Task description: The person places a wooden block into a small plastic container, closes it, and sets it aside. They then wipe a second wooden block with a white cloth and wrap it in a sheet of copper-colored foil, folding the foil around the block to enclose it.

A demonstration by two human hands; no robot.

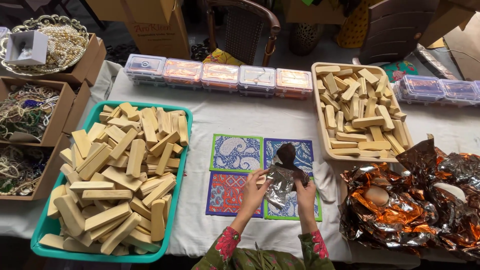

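Observation:
My left hand [255, 191] and my right hand [305, 191] together hold a crinkled sheet of shiny foil [281, 175], silver on one side and dark brown on the other. A pale wooden block seems to sit under the foil by my left fingers, mostly hidden. The hands hover over four patterned square mats [236, 152] laid in a two-by-two block on the white tablecloth. Both sleeves are green with red flowers.
A teal tray [176, 197] heaped with pale wooden blocks lies at left, a beige tray [321, 135] of blocks at back right. Crumpled copper foil [415, 205] piles at right. Clear lidded boxes [220, 75] line the back. Cardboard boxes of beads [30, 112] stand far left.

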